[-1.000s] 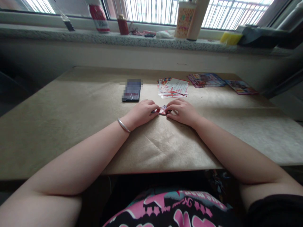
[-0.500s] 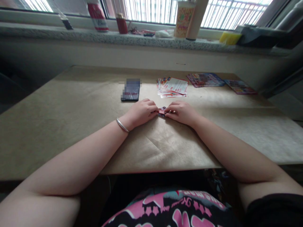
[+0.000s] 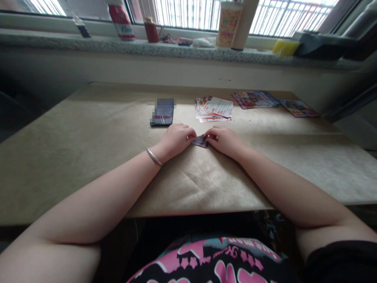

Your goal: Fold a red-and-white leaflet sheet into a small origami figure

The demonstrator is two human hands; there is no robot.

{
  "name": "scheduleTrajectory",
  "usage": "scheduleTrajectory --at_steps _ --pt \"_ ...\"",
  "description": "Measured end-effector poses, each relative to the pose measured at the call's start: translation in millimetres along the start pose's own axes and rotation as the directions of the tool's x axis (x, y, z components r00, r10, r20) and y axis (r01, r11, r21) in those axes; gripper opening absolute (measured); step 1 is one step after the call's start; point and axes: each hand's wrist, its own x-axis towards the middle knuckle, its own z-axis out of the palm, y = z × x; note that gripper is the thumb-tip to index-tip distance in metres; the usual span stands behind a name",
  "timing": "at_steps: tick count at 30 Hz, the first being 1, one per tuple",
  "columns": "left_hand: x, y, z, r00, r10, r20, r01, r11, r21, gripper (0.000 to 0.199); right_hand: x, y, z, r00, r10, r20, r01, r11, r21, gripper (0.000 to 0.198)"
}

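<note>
A small printed card (image 3: 200,141), bluish and dark, lies low over the table between my two hands. My left hand (image 3: 177,139) has its thumb and fingers closed at the card's left end. At the right end, the fingertips of my right hand (image 3: 225,139) pinch the card's upper corner. Whether more than one card is in the grip, I cannot tell. Just beyond my left hand is a dark flat rectangular object (image 3: 165,112), partly pixelated. A loose pile of white and red printed cards (image 3: 216,108) lies beyond my right hand.
Farther right on the beige table (image 3: 73,157) lie a stack of colourful packets or cards (image 3: 256,99) and a smaller stack (image 3: 299,108). Along the windowsill (image 3: 182,50) stand a red and white can (image 3: 121,21), a red bottle (image 3: 151,30) and a patterned cup (image 3: 229,24).
The card between my hands showed pink before and now shows a bluish, dark surface, with more of it uncovered. My fingers have shifted slightly at its ends. The piles stay put.
</note>
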Motion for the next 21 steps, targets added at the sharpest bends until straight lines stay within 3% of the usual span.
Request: scheduleTrajectory --at_steps 7,21 --pt "0.0 0.8 1.8 0.99 -0.13 0.049 0.136 0.974 -0.179 0.012 1.0 6.1 3.4 0.995 0.098 0.026 -0.1 0.991 0.086 0.022" --pt "-4.6 -0.1 5.5 0.998 -0.003 -0.061 -0.01 0.979 -0.205 0.016 -1.5 6.8 5.1 0.996 0.06 -0.072 -0.042 0.971 0.234 0.008"
